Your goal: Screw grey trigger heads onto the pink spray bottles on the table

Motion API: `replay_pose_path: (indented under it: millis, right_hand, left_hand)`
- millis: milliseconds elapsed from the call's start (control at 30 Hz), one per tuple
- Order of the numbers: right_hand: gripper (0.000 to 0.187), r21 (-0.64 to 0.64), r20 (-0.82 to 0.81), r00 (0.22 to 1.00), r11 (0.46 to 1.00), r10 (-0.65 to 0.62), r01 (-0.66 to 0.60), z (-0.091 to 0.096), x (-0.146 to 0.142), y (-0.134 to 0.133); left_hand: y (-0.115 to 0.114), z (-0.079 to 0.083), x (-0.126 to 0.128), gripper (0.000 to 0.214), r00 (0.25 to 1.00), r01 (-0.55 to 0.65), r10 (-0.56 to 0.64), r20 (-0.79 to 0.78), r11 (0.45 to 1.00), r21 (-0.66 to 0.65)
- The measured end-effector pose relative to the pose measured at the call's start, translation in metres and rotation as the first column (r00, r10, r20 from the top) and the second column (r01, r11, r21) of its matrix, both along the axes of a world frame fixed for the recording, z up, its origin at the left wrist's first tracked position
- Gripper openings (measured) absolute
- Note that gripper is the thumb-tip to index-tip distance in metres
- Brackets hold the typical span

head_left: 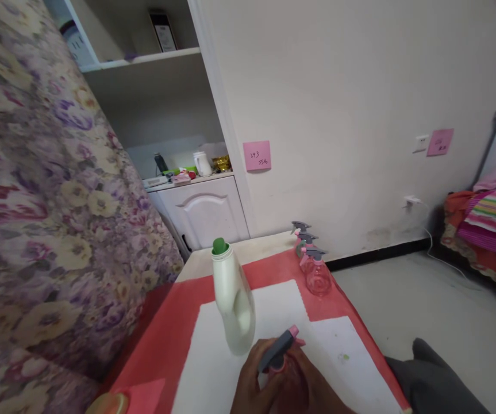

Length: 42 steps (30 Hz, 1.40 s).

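Both my hands sit at the bottom edge of the view, closed together round a pink spray bottle with a grey trigger head (277,351). My left hand (250,382) wraps it from the left, and my right hand (316,391) covers its right side. The bottle's body is mostly hidden by my fingers. Just beyond my left hand a white detergent bottle (233,299) with a green cap stands upright on a white mat (282,305). The mat lies on a red tablecloth (170,333).
Three pink spray bottles (316,276) stand in a row at the table's far right edge. A floral fabric (36,201) fills the left side. A white cabinet (204,210) with clutter on top stands behind. Bedding (489,224) lies at the right. A dark knee (437,379) shows beside the table.
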State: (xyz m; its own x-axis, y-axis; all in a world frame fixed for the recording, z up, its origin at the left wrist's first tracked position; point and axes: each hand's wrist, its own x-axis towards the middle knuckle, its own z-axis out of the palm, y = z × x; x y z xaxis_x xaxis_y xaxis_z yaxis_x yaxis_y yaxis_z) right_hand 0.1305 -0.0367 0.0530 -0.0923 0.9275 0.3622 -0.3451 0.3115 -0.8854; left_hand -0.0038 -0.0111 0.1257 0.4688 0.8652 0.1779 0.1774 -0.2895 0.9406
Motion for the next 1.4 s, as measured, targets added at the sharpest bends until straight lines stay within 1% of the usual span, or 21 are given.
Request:
replay_pose_path:
  millis: [33,67,100,167,233,267,333,400,433,467,533,600,667,767,867,967,1033,1133,1267,1333,1400]
  right_hand:
    - [0.045,-0.005,0.024,1.0,1.0,-0.004,0.004,0.001,0.0,0.0]
    - [0.046,-0.016,0.05,0.999,1.0,-0.011,0.012,0.0,0.0,-0.001]
    - [0.047,-0.03,0.068,0.998,0.999,-0.016,0.018,0.0,0.0,-0.001]
    - [0.051,-0.058,0.074,0.997,0.998,-0.017,0.021,-0.003,-0.001,0.0]
    - [0.053,-0.058,0.051,0.999,0.998,0.005,-0.002,-0.006,-0.002,0.0]
    - [0.055,-0.051,0.038,0.999,0.999,0.018,-0.016,-0.008,-0.002,0.0]
    - [0.061,-0.026,0.034,0.999,0.999,0.032,-0.031,-0.009,0.0,0.0]
    - [0.066,-0.001,0.051,0.998,1.0,0.025,-0.025,-0.01,0.004,0.0]
    - [0.067,0.005,0.072,0.997,1.0,0.016,-0.017,-0.011,0.005,0.0]
    - [0.068,0.005,0.096,0.995,1.0,0.004,-0.005,-0.012,0.006,-0.001]
    - [0.069,-0.008,0.14,0.99,1.0,-0.014,0.015,-0.016,0.007,-0.001]
    - [0.071,-0.021,0.163,0.986,0.999,-0.03,0.034,-0.02,0.007,0.0]
    - [0.072,-0.021,0.168,0.985,0.999,-0.034,0.038,-0.025,0.006,0.0]
    - [0.077,-0.04,0.202,0.978,0.997,-0.051,0.061,-0.03,0.006,0.0]
    - [0.083,-0.077,0.247,0.968,0.994,-0.053,0.074,-0.029,0.01,-0.001]
    - [0.086,-0.114,0.265,0.964,0.993,0.006,0.025,-0.025,0.014,-0.002]
    - [0.086,-0.139,0.267,0.963,0.99,0.022,0.016,-0.024,0.014,-0.002]
    - [0.087,-0.129,0.265,0.964,0.99,-0.025,0.062,-0.029,0.012,-0.001]
    - [0.094,-0.06,0.311,0.947,0.993,-0.079,0.102,-0.041,0.012,0.001]
    - [0.096,-0.058,0.328,0.942,0.994,-0.073,0.097,-0.045,0.014,0.001]
    - [0.096,-0.071,0.329,0.942,0.993,-0.064,0.092,-0.046,0.015,0.001]
  left_hand:
    - [0.0,0.001,-0.002,0.034,0.999,0.034,-0.034,-0.006,0.999,0.006]
    - [0.0,0.0,-0.003,0.031,0.999,0.037,-0.037,-0.007,0.999,0.011]
    - [0.0,-0.002,-0.003,0.028,1.0,0.007,-0.007,-0.004,1.0,0.011]
    - [0.0,-0.008,-0.002,0.026,0.994,-0.11,0.11,0.003,0.994,0.004]
    - [0.001,-0.013,-0.001,0.03,0.984,-0.179,0.179,-0.009,0.984,-0.002]
    - [0.001,-0.014,0.0,0.035,0.985,-0.17,0.169,-0.015,0.986,-0.004]
    - [0.001,-0.01,-0.001,0.042,0.997,-0.078,0.078,-0.013,0.997,-0.004]
    - [0.0,-0.003,-0.003,0.039,1.0,0.014,-0.014,-0.006,1.0,-0.002]
    - [0.0,0.0,-0.004,0.034,1.0,0.025,-0.025,-0.007,1.0,-0.003]
    - [-0.001,0.002,-0.003,0.03,1.0,0.011,-0.011,-0.01,1.0,-0.003]
    - [-0.003,0.003,-0.001,0.025,0.998,-0.067,0.067,-0.014,0.998,0.01]
    - [-0.003,-0.001,0.003,0.026,0.987,-0.163,0.163,-0.006,0.986,0.023]
    - [-0.002,-0.005,0.006,0.028,0.973,-0.232,0.232,-0.002,0.973,0.017]
    - [-0.001,-0.007,0.006,0.03,0.969,-0.246,0.246,0.011,0.969,-0.031]
    - [-0.004,0.002,0.002,0.032,0.967,-0.242,0.247,0.064,0.967,-0.08]
    - [-0.012,0.02,0.0,0.035,0.946,-0.301,0.309,0.093,0.949,-0.092]
    - [-0.017,0.032,0.0,0.035,0.941,-0.317,0.322,0.104,0.946,-0.062]
    - [-0.022,0.044,0.0,0.032,0.954,-0.293,0.289,0.076,0.955,0.043]
    - [-0.023,0.043,-0.001,0.018,0.964,-0.265,0.262,0.044,0.942,0.205]
    - [-0.022,0.039,-0.002,0.015,0.983,-0.182,0.183,0.022,0.947,0.266]
    - [-0.021,0.036,-0.003,0.016,0.993,-0.112,0.117,0.0,0.951,0.289]
